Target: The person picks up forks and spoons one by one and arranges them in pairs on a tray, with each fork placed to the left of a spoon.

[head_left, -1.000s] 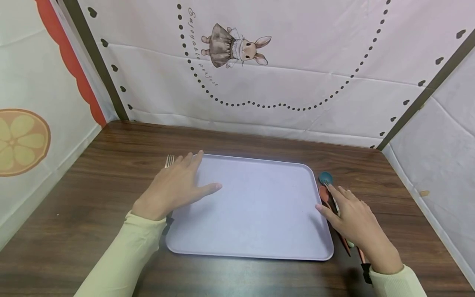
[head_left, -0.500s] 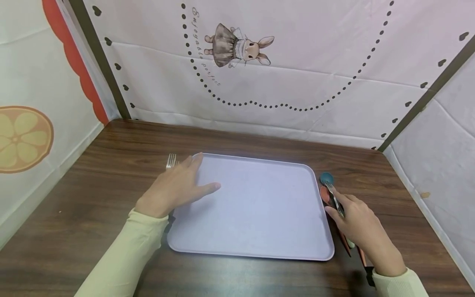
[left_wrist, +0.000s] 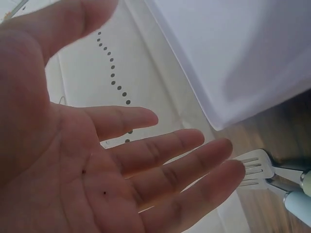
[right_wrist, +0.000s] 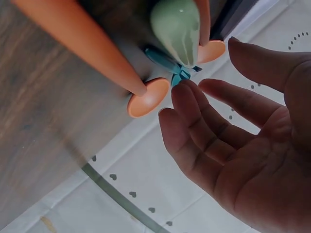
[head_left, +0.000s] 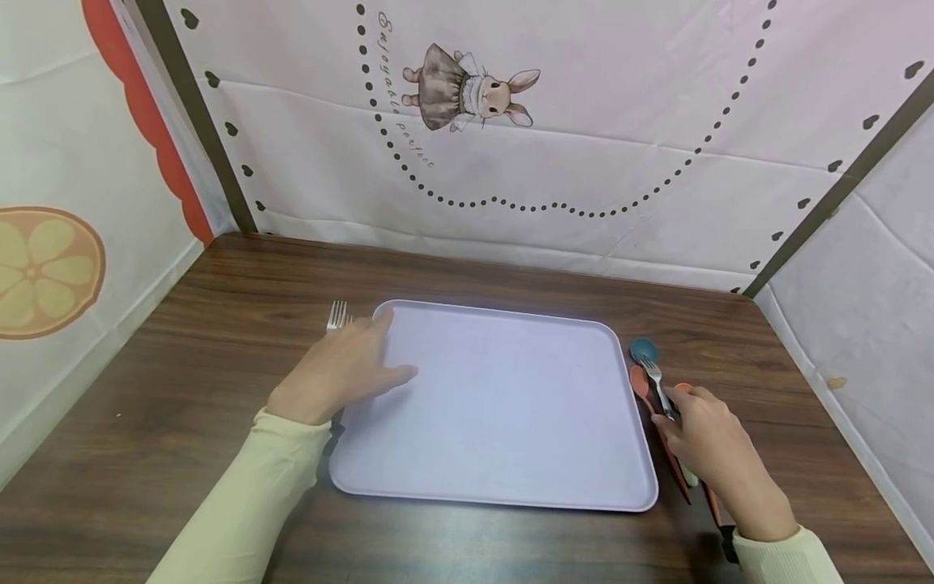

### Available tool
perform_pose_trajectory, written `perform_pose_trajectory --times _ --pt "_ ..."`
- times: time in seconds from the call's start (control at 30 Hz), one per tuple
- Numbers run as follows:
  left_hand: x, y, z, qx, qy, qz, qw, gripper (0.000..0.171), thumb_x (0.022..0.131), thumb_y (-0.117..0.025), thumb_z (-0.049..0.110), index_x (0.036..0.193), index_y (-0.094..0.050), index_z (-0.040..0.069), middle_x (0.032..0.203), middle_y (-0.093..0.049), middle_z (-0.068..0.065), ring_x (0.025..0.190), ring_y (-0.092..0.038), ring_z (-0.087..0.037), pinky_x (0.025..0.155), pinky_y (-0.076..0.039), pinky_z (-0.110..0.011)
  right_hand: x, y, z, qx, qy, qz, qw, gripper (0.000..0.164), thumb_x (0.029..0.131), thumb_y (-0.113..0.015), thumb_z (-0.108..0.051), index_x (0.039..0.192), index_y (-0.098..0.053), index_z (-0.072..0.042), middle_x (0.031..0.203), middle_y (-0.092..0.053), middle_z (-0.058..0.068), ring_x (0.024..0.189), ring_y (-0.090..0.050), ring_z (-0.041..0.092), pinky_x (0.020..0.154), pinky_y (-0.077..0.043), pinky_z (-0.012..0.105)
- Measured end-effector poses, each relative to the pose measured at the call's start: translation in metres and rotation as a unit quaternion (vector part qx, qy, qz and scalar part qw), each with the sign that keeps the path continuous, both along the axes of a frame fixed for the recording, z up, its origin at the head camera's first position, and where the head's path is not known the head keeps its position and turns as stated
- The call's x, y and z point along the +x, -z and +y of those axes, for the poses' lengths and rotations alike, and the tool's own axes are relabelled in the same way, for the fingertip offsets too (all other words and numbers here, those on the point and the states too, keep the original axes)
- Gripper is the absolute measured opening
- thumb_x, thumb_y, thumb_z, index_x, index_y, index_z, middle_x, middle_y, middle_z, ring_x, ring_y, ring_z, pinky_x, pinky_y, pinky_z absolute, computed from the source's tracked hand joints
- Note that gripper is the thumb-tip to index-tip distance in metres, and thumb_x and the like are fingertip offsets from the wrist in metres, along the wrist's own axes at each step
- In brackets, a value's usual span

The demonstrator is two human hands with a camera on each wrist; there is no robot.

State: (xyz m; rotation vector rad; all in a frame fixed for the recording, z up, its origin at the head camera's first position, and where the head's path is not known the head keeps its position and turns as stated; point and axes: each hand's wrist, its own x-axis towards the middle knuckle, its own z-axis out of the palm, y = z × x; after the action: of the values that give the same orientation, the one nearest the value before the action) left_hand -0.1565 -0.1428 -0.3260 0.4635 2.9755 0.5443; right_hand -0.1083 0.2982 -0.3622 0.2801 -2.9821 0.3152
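My left hand (head_left: 332, 373) hovers over the left edge of a pale lavender tray (head_left: 496, 405), its fingers straight and apart in the left wrist view. Beyond its fingertips lie forks (left_wrist: 255, 165), one with a light blue handle and one pale green. To the right of the tray my right hand (head_left: 711, 434) is over a group of cutlery, fingers loosely bent and thumb apart in the right wrist view. Near its fingertips is a fork (head_left: 652, 371) with a green handle (right_wrist: 177, 29). A teal spoon (head_left: 643, 349) and orange spoons (right_wrist: 149, 98) lie around it; the hand partly hides them.
The brown wooden table (head_left: 182, 389) carries the tray and cutlery. A printed white cloth wall (head_left: 620, 97) stands along the back, with more cloth at both sides. One orange handle (head_left: 713, 504) ends near the right wrist.
My right hand has shifted slightly right and its fingers have bent more, uncovering more of the fork and an orange spoon. The left hand has stayed almost still, its fingers slightly drawn in.
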Motion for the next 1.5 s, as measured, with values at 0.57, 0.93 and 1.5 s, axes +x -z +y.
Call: perform_pose_trajectory --times 0.57,0.93,1.5 --pt "-0.002 0.005 -0.005 -0.012 -0.008 0.000 0.9999 0.066 0.095 -0.064 0.024 0.142 -0.040 -0.016 0.119 -0.059 -0.034 0.108 -0.059 -0.045 0.093 -0.047 -0.059 -0.001 0.006 0.004 -0.003 0.003 -0.018 1.000 0.018 0.083 -0.078 -0.006 0.084 -0.061 0.000 0.067 -0.045 0.003 0.060 -0.046 0.024 0.052 -0.041 0.046" --pt "-0.006 0.009 -0.009 -0.013 -0.005 0.035 0.9993 0.038 0.085 -0.062 0.008 0.115 -0.056 -0.016 0.087 -0.057 -0.023 0.081 -0.057 -0.038 0.074 -0.050 -0.054 -0.004 0.005 0.007 -0.011 0.012 -0.060 0.998 0.018 0.085 -0.076 -0.005 0.092 -0.062 0.003 0.065 -0.047 0.001 0.061 -0.048 0.022 0.053 -0.042 0.044" --pt "-0.012 0.019 -0.011 -0.044 0.011 0.022 0.9987 0.015 0.088 -0.047 -0.013 0.083 -0.058 -0.005 0.067 -0.050 -0.012 0.065 -0.051 -0.028 0.059 -0.049 -0.043 -0.004 0.003 0.008 -0.031 0.044 -0.101 0.993 0.031 0.087 -0.075 -0.009 0.111 -0.063 0.009 0.076 -0.061 0.004 0.067 -0.059 0.023 0.057 -0.049 0.045"
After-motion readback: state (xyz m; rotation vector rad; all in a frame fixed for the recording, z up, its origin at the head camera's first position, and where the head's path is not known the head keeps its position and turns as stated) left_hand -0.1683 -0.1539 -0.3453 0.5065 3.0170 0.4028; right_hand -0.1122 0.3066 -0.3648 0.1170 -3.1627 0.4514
